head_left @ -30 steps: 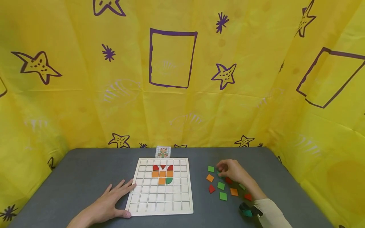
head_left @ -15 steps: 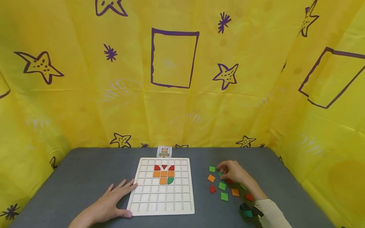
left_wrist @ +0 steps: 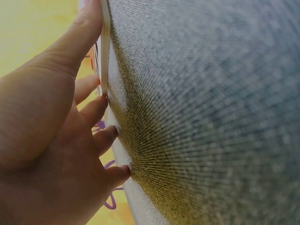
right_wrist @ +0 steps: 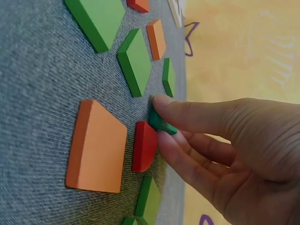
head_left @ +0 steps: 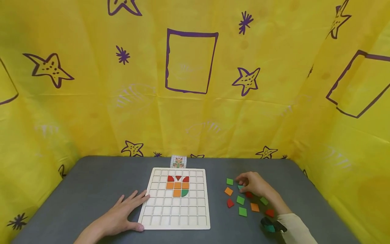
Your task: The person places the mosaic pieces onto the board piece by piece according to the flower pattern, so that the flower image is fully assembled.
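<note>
My right hand (head_left: 257, 186) pinches a dark green quarter-round tile (right_wrist: 161, 123) between thumb and fingers, low over the grey table. A red tile (right_wrist: 145, 146) lies right beside it in the right wrist view. My left hand (head_left: 120, 215) lies with fingers spread along the left edge of a white gridded board (head_left: 170, 221), its thumb at the near corner. In the upper half of the board sit red pieces (head_left: 178, 178), orange squares (head_left: 177, 185) and one dark green quarter-round piece (head_left: 184, 192).
Around the right hand lie loose light green squares (head_left: 242, 211), orange squares (head_left: 254, 207) and red pieces (head_left: 269, 212). Behind the board is a small pattern card (head_left: 178, 161). Near the right wrist, a dark green piece (head_left: 269, 228) shows beside the black strap. A yellow curtain (head_left: 189, 112) surrounds the table.
The head view has shifted slightly. My right wrist has lifted a little, showing more of a light green square beside it, while the fingers stay at the dark green tile. The left hand keeps its place.
</note>
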`<state>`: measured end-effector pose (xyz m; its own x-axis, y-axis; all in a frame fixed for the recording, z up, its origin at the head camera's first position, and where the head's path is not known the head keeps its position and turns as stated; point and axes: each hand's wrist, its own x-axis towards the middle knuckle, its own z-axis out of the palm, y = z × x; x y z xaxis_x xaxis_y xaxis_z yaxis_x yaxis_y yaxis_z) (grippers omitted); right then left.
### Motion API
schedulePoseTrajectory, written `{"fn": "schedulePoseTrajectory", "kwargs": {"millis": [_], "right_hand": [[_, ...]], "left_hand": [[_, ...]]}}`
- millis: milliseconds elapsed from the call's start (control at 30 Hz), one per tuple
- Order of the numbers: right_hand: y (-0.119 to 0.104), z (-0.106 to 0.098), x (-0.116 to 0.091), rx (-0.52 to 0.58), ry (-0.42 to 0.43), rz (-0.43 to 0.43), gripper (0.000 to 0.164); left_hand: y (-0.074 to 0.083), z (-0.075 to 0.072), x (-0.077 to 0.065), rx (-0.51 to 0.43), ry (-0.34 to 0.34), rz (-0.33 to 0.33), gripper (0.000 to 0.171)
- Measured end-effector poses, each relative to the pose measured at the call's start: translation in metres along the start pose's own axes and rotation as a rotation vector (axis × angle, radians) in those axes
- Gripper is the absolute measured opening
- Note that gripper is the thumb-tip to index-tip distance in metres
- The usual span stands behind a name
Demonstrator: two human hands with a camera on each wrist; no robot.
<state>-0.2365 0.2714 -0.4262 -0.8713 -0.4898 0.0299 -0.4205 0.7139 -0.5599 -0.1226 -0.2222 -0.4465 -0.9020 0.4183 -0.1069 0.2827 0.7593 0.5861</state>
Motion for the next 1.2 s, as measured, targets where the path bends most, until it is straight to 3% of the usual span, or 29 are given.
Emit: {"fn": "schedulePoseTrajectory", "kwargs": {"millis": [400,1000,1200], "right_hand": [[0.003,-0.005,0.0,-0.028,0.019,0.017,0.024],[-0.019,-0.009,0.012,-0.065,0.118,-0.092,0.022],[-0.029,-0.005,0.019,-0.053,0.124,-0.094,0.022]], "left_hand": [[0.0,0.0,0.002,0.003,-0.013,-0.007,0.098],[-0.001,-0.002,0.0,0.002,0.017,0.039,0.098],[-0.001,-0.001,0.003,-0.01,-0.012,-0.007,0.097]]}}
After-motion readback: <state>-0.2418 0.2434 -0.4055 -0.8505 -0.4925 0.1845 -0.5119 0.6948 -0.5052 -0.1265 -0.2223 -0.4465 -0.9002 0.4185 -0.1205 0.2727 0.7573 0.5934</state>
